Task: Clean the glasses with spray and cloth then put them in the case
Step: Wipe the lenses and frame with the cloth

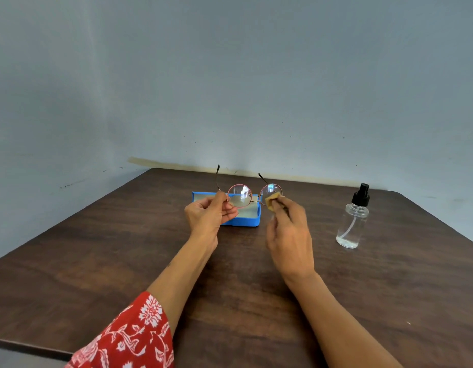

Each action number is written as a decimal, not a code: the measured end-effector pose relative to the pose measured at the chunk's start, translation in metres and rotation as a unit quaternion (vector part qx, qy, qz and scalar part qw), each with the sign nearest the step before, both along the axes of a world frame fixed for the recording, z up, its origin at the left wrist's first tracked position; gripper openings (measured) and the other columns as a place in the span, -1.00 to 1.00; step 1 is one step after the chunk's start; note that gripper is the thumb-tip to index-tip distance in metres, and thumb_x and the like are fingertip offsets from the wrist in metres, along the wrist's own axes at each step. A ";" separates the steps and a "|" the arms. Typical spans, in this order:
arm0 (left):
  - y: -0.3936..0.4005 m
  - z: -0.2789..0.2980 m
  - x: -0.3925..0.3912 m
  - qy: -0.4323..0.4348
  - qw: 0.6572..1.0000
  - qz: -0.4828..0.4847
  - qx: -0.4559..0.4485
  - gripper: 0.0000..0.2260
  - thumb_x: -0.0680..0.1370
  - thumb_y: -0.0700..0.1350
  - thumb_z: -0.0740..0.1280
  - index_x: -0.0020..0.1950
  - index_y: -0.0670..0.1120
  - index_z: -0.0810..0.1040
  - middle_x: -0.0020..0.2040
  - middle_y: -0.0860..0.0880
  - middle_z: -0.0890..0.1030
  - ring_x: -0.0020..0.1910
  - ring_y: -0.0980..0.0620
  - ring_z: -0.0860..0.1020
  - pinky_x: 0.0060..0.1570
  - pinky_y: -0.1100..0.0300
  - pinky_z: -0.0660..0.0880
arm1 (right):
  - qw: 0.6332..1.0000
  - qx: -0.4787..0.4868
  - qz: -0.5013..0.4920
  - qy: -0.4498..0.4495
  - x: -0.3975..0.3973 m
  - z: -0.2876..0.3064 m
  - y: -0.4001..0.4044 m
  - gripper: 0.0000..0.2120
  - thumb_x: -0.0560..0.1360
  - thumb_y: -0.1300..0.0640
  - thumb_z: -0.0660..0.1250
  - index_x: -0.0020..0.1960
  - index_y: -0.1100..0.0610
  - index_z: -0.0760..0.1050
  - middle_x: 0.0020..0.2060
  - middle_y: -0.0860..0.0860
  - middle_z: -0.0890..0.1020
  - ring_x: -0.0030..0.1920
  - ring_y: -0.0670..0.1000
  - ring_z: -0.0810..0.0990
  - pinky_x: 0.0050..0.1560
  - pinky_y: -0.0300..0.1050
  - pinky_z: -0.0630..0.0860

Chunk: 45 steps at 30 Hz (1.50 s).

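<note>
Round pink-rimmed wire glasses [252, 195] are held above the table, temples unfolded, a small tan cloth [272, 201] on one lens. An open blue rectangular case [246, 221] lies just behind. A clear plastic spray bottle [353, 221] with a black nozzle stands upright, well right.

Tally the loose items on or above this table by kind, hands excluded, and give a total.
Glasses: 1
Cloth: 1
Blue case: 1
Spray bottle: 1
Total: 4

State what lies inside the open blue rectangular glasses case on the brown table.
The blue case shows only a pale grey lining. Its left part is hidden by the left hand and the round pink-rimmed glasses held in front.
</note>
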<state>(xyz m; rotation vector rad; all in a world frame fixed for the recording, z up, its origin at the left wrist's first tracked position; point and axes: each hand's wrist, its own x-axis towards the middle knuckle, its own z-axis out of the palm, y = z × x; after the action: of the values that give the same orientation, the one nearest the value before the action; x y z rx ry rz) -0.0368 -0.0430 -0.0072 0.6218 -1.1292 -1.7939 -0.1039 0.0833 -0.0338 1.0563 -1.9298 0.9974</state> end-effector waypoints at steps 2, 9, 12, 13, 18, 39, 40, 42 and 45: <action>0.000 0.000 0.000 -0.001 1.000 0.000 -0.001 -0.87 0.48 -0.27 0.37 -0.28 -0.22 0.60 -0.52 -0.07 0.58 -0.47 0.01 0.62 -0.38 0.21 0.60 | 0.999 0.026 0.026 0.036 0.005 0.000 -0.005 -0.67 0.38 0.42 0.38 0.14 0.34 0.56 0.08 0.21 0.59 0.12 0.18 0.57 -0.03 -0.13 0.56; 0.000 0.002 0.001 -0.010 1.000 -0.001 -0.003 -0.87 0.47 -0.28 0.38 -0.29 -0.21 0.61 -0.50 -0.08 0.59 -0.46 0.01 0.62 -0.39 0.22 0.60 | 0.998 -0.029 -0.028 -0.043 -0.009 0.001 0.002 -0.63 0.46 0.38 0.29 0.27 0.31 0.47 0.22 0.19 0.48 0.24 0.12 0.46 0.01 -0.28 0.39; 0.001 0.001 0.000 -0.013 1.000 0.000 -0.005 -0.87 0.46 -0.28 0.38 -0.30 -0.22 0.60 -0.51 -0.08 0.58 -0.47 0.01 0.62 -0.40 0.23 0.60 | 0.999 -0.023 -0.023 -0.032 -0.005 0.002 0.001 -0.62 0.44 0.40 0.31 0.26 0.33 0.47 0.21 0.21 0.49 0.24 0.15 0.47 0.00 -0.26 0.42; 0.001 0.001 0.000 -0.015 1.000 0.002 -0.005 -0.87 0.46 -0.28 0.38 -0.30 -0.22 0.60 -0.51 -0.08 0.58 -0.48 0.01 0.61 -0.41 0.23 0.59 | 1.000 -0.013 -0.012 -0.014 -0.002 0.002 -0.001 -0.61 0.42 0.42 0.33 0.24 0.35 0.48 0.19 0.22 0.50 0.22 0.16 0.50 0.03 -0.24 0.44; 0.000 0.001 0.000 -0.019 1.000 0.010 -0.008 -0.88 0.46 -0.28 0.39 -0.29 -0.23 0.60 -0.50 -0.08 0.58 -0.47 0.02 0.61 -0.41 0.23 0.59 | 0.999 0.029 0.028 0.032 0.002 0.002 -0.006 -0.63 0.38 0.43 0.36 0.19 0.33 0.53 0.14 0.20 0.55 0.17 0.15 0.53 0.10 -0.24 0.46; 0.000 0.001 0.000 -0.019 1.000 -0.002 -0.011 -0.88 0.46 -0.27 0.39 -0.29 -0.22 0.60 -0.52 -0.07 0.58 -0.48 0.03 0.61 -0.40 0.23 0.59 | 1.000 -0.001 0.014 -0.017 0.000 0.004 -0.001 -0.57 0.40 0.43 0.30 0.27 0.32 0.47 0.21 0.20 0.49 0.26 0.14 0.47 0.10 -0.19 0.47; 0.000 0.001 0.000 -0.019 1.000 -0.002 -0.010 -0.87 0.46 -0.27 0.39 -0.29 -0.22 0.59 -0.52 -0.07 0.58 -0.48 0.03 0.61 -0.40 0.23 0.59 | 1.000 0.013 0.025 0.005 0.002 0.004 -0.003 -0.58 0.38 0.44 0.33 0.24 0.33 0.49 0.18 0.21 0.52 0.23 0.16 0.50 0.11 -0.16 0.49; -0.001 0.001 0.000 -0.014 1.000 -0.003 -0.008 -0.87 0.45 -0.28 0.38 -0.31 -0.23 0.59 -0.53 -0.07 0.57 -0.49 0.03 0.61 -0.39 0.22 0.60 | 0.998 0.037 0.043 0.037 0.006 0.004 -0.006 -0.59 0.34 0.45 0.36 0.20 0.35 0.52 0.14 0.22 0.55 0.18 0.18 0.53 0.09 -0.15 0.51; -0.003 0.001 0.001 -0.008 1.000 -0.005 -0.005 -0.87 0.45 -0.29 0.37 -0.31 -0.24 0.58 -0.54 -0.07 0.57 -0.49 0.03 0.60 -0.38 0.22 0.60 | 0.999 0.013 0.039 0.012 0.004 0.003 -0.007 -0.58 0.37 0.44 0.34 0.23 0.33 0.50 0.18 0.21 0.52 0.22 0.16 0.49 0.18 -0.31 0.37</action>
<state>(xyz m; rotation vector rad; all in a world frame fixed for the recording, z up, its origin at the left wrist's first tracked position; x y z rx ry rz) -0.0354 -0.0458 -0.0060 0.6251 -1.1539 -1.7935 -0.1003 0.0767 -0.0304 1.1600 -1.8996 1.0002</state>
